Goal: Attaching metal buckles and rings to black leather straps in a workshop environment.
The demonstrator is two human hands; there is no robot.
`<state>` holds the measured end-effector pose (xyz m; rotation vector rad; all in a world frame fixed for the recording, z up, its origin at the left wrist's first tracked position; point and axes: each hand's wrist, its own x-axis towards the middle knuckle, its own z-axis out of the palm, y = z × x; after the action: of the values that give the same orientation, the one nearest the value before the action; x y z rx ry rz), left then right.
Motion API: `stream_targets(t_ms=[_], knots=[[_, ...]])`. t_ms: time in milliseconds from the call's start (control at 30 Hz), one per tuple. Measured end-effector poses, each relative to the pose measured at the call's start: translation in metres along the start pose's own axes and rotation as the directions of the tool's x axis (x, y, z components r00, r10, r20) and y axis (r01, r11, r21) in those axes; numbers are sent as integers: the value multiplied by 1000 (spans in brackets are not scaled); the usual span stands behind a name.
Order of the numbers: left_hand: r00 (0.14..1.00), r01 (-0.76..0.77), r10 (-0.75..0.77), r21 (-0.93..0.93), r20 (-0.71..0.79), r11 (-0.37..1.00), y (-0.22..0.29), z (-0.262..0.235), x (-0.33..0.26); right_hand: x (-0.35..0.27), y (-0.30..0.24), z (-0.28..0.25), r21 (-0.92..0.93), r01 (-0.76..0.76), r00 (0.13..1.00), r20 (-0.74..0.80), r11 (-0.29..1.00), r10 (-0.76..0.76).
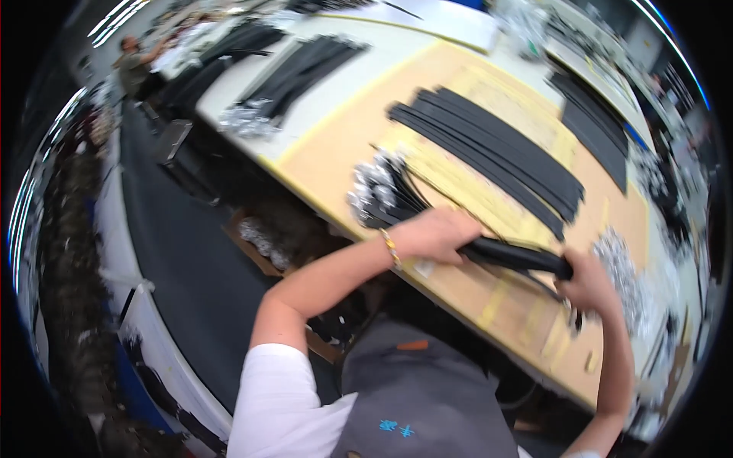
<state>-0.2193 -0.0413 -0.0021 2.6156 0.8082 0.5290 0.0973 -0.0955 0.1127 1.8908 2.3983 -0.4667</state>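
Note:
A bundle of long black belt-like straps lies along the near edge of the table, with shiny silvery ends gathered at its left. My left hand is closed round the bundle near its middle, and a yellow bracelet circles that wrist. At the bundle's right end, my right hand is wrapped round the straps. Just beyond both hands, several flat black strips lie side by side on yellow-taped board. Past my right hand sits a heap of silvery wrapped pieces.
The tan work table has yellow tape along its edges. More black straps with silvery ends lie at the far left, and dark strips at the far right. A metal-topped stand is left of the table. Another person stands farther off.

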Motion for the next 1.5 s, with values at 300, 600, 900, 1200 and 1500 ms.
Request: stream_targets(t_ms=[300, 600, 900, 1200, 1500], knots=[[991, 51, -57, 47, 125, 998, -8, 7, 22, 16, 38, 36, 114, -3, 981, 194, 993, -19], [994, 29, -37, 78, 106, 997, 4, 10, 17, 9, 49, 63, 138, -31, 999, -14, 990, 33], [993, 92, -91, 13, -82, 996, 1, 7, 3, 8, 24, 34, -46, 48, 971, -232, 998, -57], [953, 141, -87, 170, -292, 975, -27, -46, -52, -22, -13, -25, -210, 247, 743, -586, 946, -324], [939, 332, -272, 350, -208, 876, -18, -111, -124, 51, -35, -30, -230, 405, 889, -129, 885, -440]])
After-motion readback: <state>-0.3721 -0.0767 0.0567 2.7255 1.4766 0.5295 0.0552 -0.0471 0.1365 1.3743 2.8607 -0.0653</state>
